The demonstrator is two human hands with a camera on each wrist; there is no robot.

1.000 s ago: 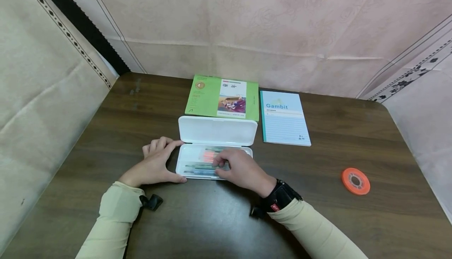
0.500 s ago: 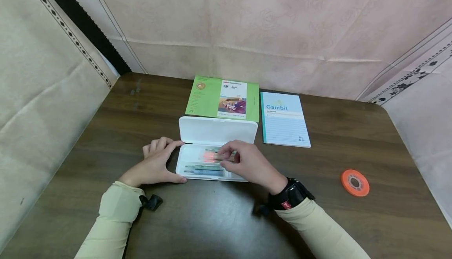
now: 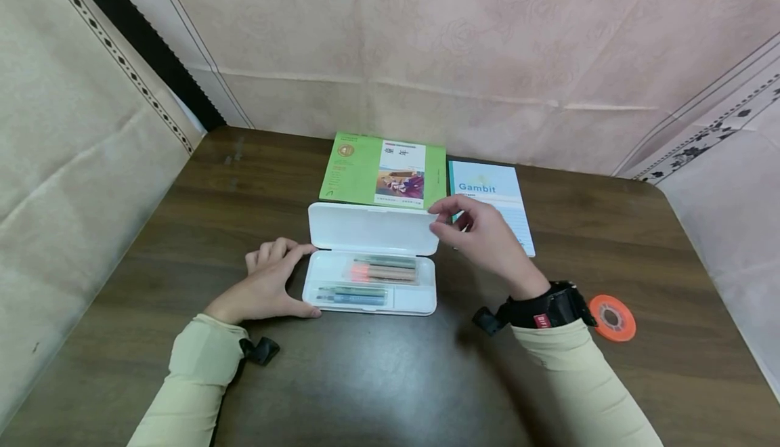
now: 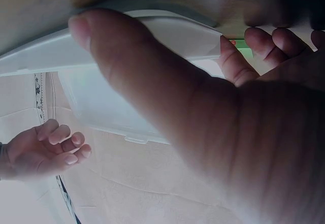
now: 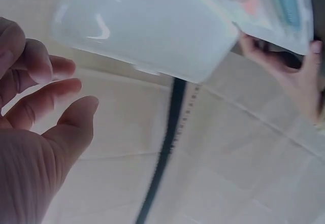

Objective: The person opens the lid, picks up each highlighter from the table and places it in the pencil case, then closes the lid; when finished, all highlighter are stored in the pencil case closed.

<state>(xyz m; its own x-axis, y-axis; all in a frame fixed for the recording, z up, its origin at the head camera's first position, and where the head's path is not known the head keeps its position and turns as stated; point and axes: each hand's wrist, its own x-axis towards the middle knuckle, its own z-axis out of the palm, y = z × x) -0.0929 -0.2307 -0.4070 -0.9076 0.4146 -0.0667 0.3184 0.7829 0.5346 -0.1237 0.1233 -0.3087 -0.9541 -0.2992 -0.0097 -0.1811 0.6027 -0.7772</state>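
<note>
A white pencil case [image 3: 414, 303] lies with its lid [image 3: 372, 227] raised at the back. Inside are bluish-green pens [image 3: 356, 296] in the front part and pencils with orange ends [image 3: 390, 273] behind them. My left hand [image 3: 265, 289] holds the case by its left end, thumb at the front corner and index finger at the back corner. Beside the lid's right edge hovers my right hand [image 3: 490, 244], fingers loosely bent around nothing. The right wrist view shows a gap between these fingers [image 5: 66, 89] and the lid.
Behind the lid lies a green book [image 3: 353, 169]. A light blue notebook [image 3: 487, 179] is to its right, partly covered by my right hand. An orange ring-shaped spool [image 3: 615, 318] sits beyond my right wrist. Cloth [image 3: 426, 40] hangs behind the table [image 3: 365, 379].
My right hand has risen out of the pencil case and moved right and back to the lid's right edge. My left hand stays at the case's left end.
</note>
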